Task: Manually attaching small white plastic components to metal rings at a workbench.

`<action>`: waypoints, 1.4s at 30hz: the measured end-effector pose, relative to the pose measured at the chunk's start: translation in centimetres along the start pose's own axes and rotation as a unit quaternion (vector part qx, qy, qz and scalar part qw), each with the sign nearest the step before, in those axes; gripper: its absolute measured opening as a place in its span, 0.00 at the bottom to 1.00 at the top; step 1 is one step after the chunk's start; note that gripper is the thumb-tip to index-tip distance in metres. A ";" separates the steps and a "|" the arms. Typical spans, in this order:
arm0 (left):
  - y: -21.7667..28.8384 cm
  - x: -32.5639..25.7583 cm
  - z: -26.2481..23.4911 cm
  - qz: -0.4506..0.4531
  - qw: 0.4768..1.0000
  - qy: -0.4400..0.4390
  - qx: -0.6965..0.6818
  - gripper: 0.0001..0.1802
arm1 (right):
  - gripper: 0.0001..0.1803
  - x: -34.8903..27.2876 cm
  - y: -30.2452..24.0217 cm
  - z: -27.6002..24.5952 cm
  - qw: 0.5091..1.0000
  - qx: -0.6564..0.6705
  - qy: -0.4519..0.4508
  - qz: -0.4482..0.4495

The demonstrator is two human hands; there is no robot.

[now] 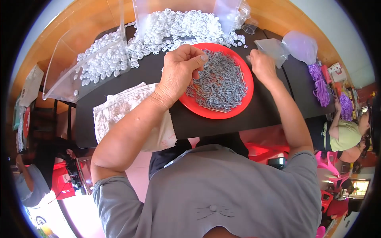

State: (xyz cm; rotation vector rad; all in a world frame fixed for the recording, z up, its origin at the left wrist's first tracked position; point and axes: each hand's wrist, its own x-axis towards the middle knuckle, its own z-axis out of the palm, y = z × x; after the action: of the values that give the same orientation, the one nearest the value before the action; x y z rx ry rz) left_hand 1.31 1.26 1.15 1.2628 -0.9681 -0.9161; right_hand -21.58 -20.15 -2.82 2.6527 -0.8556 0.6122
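Observation:
A round red plate [247, 93] on the dark table is filled with small grey screw-like pieces [222, 83]. My left hand [180, 67] is over the plate's left edge, thumb and fingers pinched together; what they hold, if anything, is too small to make out. Just past the plate's right rim, my right hand [262, 65] has its fingers closed, and whatever is at its fingertips cannot be named. Close beside that hand lies a clear plastic bag [276, 51]. Many small white oval pieces with holes [182, 25] are heaped beyond the plate.
A folded pale cloth [115, 104] lies under my left forearm. Clear plastic panels [59, 67] stand around the white heap. To the right are a whitish filled bag [301, 47] and purple bundles [318, 85]. Another person [344, 133] sits at the far right.

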 end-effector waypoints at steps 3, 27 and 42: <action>0.1 -0.1 -0.2 0.008 1.000 -0.014 0.019 0.10 | 0.10 -1.3 -0.1 0.3 1.000 0.001 0.016 0.021; -1.4 0.5 0.2 -0.005 0.998 -0.016 0.059 0.08 | 0.09 -0.2 1.5 1.6 0.996 -0.028 -0.071 -0.042; -0.8 -0.2 0.0 0.045 0.998 -0.014 0.049 0.05 | 0.13 1.8 1.6 -4.5 0.826 0.516 -0.117 0.195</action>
State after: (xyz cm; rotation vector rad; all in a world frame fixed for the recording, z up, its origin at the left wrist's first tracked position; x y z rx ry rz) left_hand 1.23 1.36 0.34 1.2809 -1.0945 -0.8265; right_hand -22.60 -20.51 2.14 3.5838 -1.4830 1.1122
